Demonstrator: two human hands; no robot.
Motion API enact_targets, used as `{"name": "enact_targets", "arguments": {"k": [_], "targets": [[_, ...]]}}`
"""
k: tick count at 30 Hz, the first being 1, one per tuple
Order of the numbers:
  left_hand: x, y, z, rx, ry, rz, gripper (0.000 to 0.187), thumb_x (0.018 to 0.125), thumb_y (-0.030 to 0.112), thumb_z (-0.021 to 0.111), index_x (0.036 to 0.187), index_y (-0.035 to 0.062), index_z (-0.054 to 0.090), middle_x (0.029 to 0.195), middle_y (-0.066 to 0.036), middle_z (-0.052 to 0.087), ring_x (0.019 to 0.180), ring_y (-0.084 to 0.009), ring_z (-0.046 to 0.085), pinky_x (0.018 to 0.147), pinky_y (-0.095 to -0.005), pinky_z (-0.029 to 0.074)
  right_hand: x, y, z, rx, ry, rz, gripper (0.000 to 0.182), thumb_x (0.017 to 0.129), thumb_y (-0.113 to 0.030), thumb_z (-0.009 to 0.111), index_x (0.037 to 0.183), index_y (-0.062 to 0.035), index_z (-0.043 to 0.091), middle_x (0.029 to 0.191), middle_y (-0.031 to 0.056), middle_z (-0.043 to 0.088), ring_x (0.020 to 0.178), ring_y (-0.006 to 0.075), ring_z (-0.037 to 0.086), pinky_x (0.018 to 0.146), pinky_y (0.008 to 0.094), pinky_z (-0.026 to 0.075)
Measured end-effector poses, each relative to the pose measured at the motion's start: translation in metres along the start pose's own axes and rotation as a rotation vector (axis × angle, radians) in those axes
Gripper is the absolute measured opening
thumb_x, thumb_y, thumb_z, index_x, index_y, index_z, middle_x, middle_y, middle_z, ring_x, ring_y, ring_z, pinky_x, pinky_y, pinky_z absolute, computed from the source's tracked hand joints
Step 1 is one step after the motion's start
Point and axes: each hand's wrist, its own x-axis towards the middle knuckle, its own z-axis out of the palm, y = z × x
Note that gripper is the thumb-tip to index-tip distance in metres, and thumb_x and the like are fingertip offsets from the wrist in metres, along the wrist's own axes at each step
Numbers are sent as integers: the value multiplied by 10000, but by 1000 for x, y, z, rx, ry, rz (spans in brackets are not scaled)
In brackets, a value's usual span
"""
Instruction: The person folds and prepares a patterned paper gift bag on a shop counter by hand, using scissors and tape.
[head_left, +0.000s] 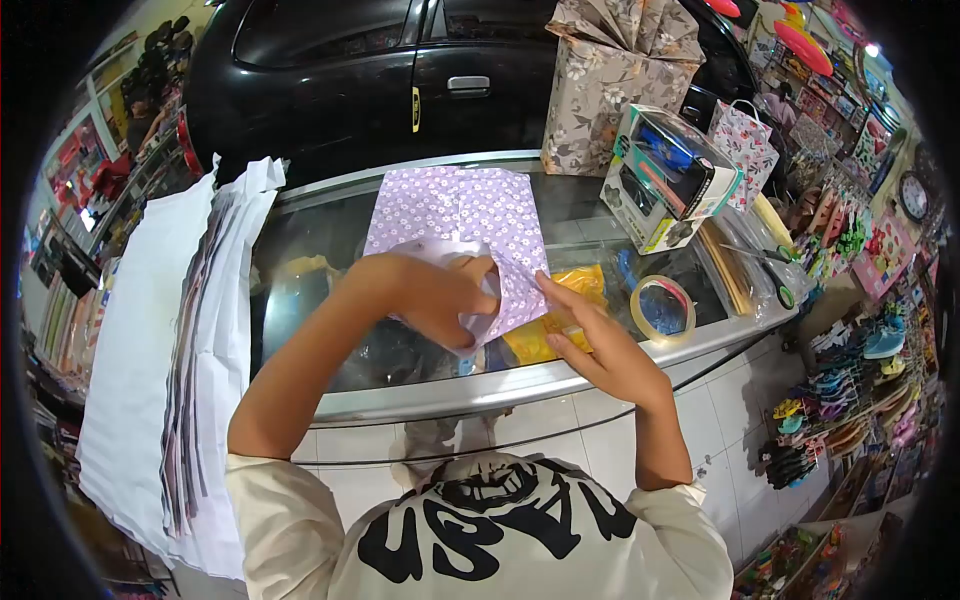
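A lilac floral paper bag (455, 205) lies on the glass counter, its near end gaping toward me. My left hand (425, 295) reaches into that mouth with thumb and fingers apart; some fingertips are hidden by the paper. Along the bag's right edge rests my right hand (605, 350), fingers stretched out, thumb held away, fingertips touching the paper. Partly under the bag and beside my right hand is a yellow plastic packet (530, 340). A roll of clear tape (662, 308) sits just right of that hand.
White-backed wrapping sheets (150, 300) overhang the counter's left side. Boxed toys (670, 180), a tall floral bag (600, 100), a small floral gift bag (745, 150) and scissors (775, 268) occupy the right. A black car (330, 90) stands behind; hanging goods (840, 370) line the right.
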Motion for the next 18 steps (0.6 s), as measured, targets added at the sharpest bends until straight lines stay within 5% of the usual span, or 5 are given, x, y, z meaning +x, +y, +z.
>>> {"name": "enact_targets", "arguments": {"k": [5, 7, 10, 17, 18], "targets": [[11, 19, 1, 32, -262, -276, 374, 796, 252, 611, 1092, 24, 631, 1231, -209, 545, 1071, -318, 588, 958, -423, 421, -2, 5, 1, 305, 29, 38, 566, 967, -57, 513, 1481, -21, 278, 1471, 236, 381, 1370, 298, 415, 1133, 399, 316], [17, -1, 13, -15, -265, -91, 475, 779, 258, 574, 1112, -80, 590, 1310, -259, 456, 1147, -385, 544, 974, -466, 430, -2, 6, -1, 239, -50, 79, 571, 956, -19, 519, 1480, -30, 294, 1519, 182, 343, 1382, 288, 404, 1145, 402, 295], [15, -24, 47, 274, 84, 108, 496, 772, 253, 568, 1117, -104, 590, 1286, -252, 491, 1192, -400, 531, 1015, -459, 425, -2, 0, -4, -113, -143, 8, 559, 968, -74, 515, 1486, -66, 307, 1553, 133, 315, 1374, 299, 410, 1164, 446, 249], [-28, 55, -13, 39, 75, -510, 369, 881, 159, 576, 1236, 60, 602, 1385, -159, 499, 1272, -291, 496, 1145, -405, 298, -4, -6, 1, -352, -151, -57, 512, 995, -336, 495, 1424, -66, 426, 1518, 91, 383, 1302, 296, 473, 1136, 531, 271], [-27, 54, -2, 127, 315, -414, 372, 909, 174, 548, 1259, 51, 582, 1395, -163, 491, 1291, -293, 479, 1142, -422, 297, -4, -7, 1, -360, -152, -62, 515, 992, -347, 500, 1417, -62, 436, 1517, 91, 385, 1297, 294, 478, 1133, 526, 279]]}}
